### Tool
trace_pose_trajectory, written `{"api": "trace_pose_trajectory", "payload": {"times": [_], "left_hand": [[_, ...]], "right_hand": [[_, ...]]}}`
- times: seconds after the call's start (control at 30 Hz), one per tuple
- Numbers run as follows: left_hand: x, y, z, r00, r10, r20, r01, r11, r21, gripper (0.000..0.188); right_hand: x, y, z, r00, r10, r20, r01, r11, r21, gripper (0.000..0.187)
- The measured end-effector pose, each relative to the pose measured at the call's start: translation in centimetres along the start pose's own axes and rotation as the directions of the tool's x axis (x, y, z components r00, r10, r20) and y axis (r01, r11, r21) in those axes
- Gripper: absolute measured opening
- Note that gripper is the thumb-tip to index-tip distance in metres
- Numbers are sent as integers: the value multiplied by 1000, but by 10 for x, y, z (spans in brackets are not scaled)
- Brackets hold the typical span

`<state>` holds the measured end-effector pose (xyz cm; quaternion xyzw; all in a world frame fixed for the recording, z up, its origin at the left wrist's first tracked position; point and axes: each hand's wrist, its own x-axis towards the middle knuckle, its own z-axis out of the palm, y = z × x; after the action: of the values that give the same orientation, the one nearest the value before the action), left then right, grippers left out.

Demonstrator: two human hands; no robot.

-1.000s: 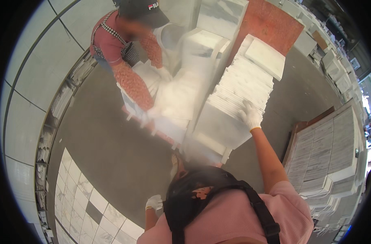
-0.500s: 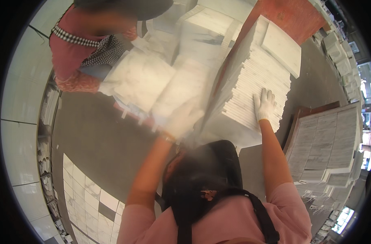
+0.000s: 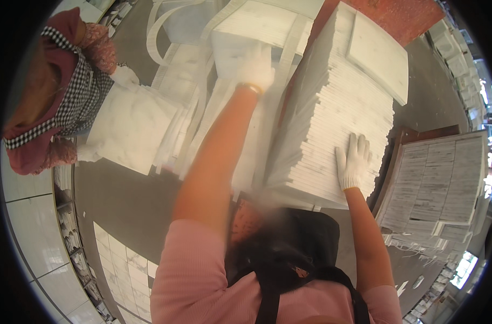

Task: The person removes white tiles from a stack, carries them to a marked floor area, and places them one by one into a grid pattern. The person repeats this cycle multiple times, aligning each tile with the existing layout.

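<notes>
My left hand (image 3: 255, 66), in a white glove, reaches far forward and rests on a white strapped bundle of tiles (image 3: 267, 24). My right hand (image 3: 353, 160), also gloved, lies flat with fingers apart against the side of a tall stack of white tiles (image 3: 337, 108). A single white tile (image 3: 378, 54) lies on top of that stack. Whether the left fingers grip anything is hidden by blur.
A person in a red patterned top and checked scarf (image 3: 57, 102) stands at the left, holding a white marble slab (image 3: 130, 132). More tile stacks (image 3: 445, 183) sit at the right. Sheets of small marble tiles (image 3: 124, 270) lie on the grey floor at lower left.
My left arm has stretched forward from near my body up onto the strapped bundle. My right hand stays on the stack's side. The other person now appears closer at the left.
</notes>
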<state>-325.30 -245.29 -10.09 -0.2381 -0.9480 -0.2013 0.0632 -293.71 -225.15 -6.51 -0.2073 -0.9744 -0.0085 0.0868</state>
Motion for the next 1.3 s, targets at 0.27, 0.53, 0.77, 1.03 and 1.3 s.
{"api": "trace_pose_trajectory", "payload": {"times": [0.27,0.53,0.77,1.03,1.3], "left_hand": [[40,-12,23,990,95,-102,-69,970,233,59],[38,-15,24,982,155,-110,-132,973,187,51],[27,-21,30,953,224,-203,-181,961,211,54],[-13,-31,4,967,206,-148,-171,961,217,51],[-74,-56,-4,966,235,-107,-182,913,365,22]], "right_hand": [[0,4,6,998,42,41,-43,999,16,66],[-2,7,11,992,94,88,-95,995,4,69],[-2,6,8,991,92,93,-91,996,-15,68],[0,4,6,991,103,86,-100,994,-39,69],[-2,3,6,993,108,50,-106,994,-41,67]]}}
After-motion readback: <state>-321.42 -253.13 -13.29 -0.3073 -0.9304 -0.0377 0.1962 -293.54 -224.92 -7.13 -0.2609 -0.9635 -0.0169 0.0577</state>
